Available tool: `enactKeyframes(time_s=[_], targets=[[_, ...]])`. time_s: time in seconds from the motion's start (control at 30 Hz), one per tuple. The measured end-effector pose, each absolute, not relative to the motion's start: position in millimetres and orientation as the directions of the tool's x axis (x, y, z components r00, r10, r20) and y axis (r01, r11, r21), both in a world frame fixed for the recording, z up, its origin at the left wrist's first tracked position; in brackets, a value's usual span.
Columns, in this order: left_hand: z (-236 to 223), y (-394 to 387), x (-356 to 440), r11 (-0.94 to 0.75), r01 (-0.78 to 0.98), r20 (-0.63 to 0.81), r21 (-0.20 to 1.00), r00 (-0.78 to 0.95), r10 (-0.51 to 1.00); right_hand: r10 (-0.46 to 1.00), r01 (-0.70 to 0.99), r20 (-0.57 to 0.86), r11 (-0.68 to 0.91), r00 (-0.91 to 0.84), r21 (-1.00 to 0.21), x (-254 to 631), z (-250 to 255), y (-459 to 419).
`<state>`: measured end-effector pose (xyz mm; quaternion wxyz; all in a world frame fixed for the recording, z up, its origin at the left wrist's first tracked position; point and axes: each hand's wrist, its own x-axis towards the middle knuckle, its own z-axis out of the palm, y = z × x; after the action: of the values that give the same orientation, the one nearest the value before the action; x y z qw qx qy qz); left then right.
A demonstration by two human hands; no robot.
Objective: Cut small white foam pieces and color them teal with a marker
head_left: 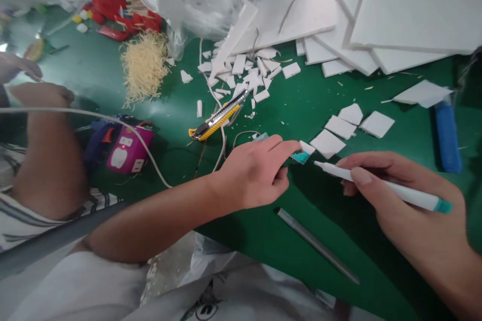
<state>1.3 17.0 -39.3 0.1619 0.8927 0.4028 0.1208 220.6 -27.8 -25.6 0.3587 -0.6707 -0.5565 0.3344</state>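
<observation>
The left hand [256, 173] reaches across the green counter [301, 105] and presses its forefinger tip down on a small foam square [304, 152] with a teal-coloured edge; the other fingers [280, 180] curl loosely under and grasp nothing. The square lies under that fingertip, flat on the counter, and just beside the tip of the pen [380, 185]. The right hand [406, 205] has its fingers closed around this white pen with a teal end, thumb on top, the nib pointing left at the square and nearly touching it. Just beyond the square lie three more white foam squares [341, 127], close together in a loose row. One yellow utility knife [220, 119] rests farther back, by a scatter of small foam scraps [244, 72] too many to count. One grey metal rod [316, 245] lies slantwise near the counter's front edge, below both hands. One blue lighter [447, 135] sits to the right. Large white foam boards [376, 15] are stacked at the back, at least four. At the far left another person's arm [48, 160] rests beside a pink glue gun [128, 150].
</observation>
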Motion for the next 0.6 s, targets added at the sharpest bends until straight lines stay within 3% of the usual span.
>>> enactKeyframes(time_s=[0.1, 0.33, 0.6], targets=[[-37, 15, 5, -0.574, 0.731, 0.068, 0.369, 0.594, 0.802, 0.990, 0.524, -0.021, -0.091, 0.137, -0.847, 222, -27, -28], [-35, 21, 20, -0.538, 0.817, -0.061, 0.207, 0.560, 0.826, 0.986, 0.513, -0.038, -0.116, 0.160, -0.850, 222, -26, -29], [-39, 20, 10, -0.590, 0.758, 0.053, 0.278, 0.601, 0.797, 0.990, 0.557, -0.007, -0.087, 0.144, -0.826, 223, -28, -29]])
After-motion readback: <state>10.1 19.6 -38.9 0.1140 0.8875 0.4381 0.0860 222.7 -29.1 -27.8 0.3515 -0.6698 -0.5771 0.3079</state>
